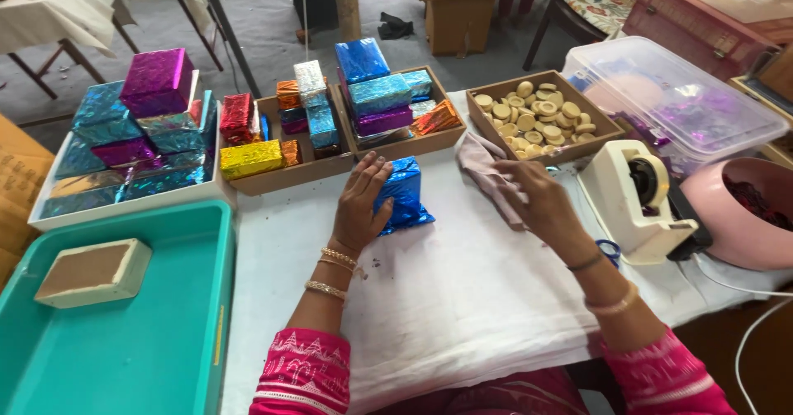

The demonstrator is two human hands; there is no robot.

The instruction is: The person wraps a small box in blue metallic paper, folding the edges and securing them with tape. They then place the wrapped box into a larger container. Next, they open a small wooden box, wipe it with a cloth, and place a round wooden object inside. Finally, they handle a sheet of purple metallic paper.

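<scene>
Flat on a blue foil packet (406, 194), left hand (359, 204) with fingers stretched out and slightly spread, pressing rather than gripping. Packet on the white table cover (462, 299), just in front of the cardboard trays, with a crumpled foil tail sticking out at the near end. Right hand (541, 204) loosely curled on a pale cloth (483, 163) just beside the packet; cannot tell whether pinching it or only resting.

Wrapping step, by the look of it: foil round the block, ends not yet neat. Probably calls for keeping the packet pinned while folding that loose tail flat. Tape dispenser (632, 204) close by the right wrist.

Behind the hands, two cardboard trays (281, 175) (396, 144) of finished packets in blue, purple, red, gold and orange foil. To the right, a cardboard box (578, 147) of small round beige pieces. Further right, a clear lidded tub (677, 93) with purple foil inside, and a pink bowl (756, 217) of dark scraps. Far left, a white tray (124, 204) stacked with bigger wrapped boxes, and a teal bin (165, 341) holding one plain unwrapped block (92, 272).
</scene>
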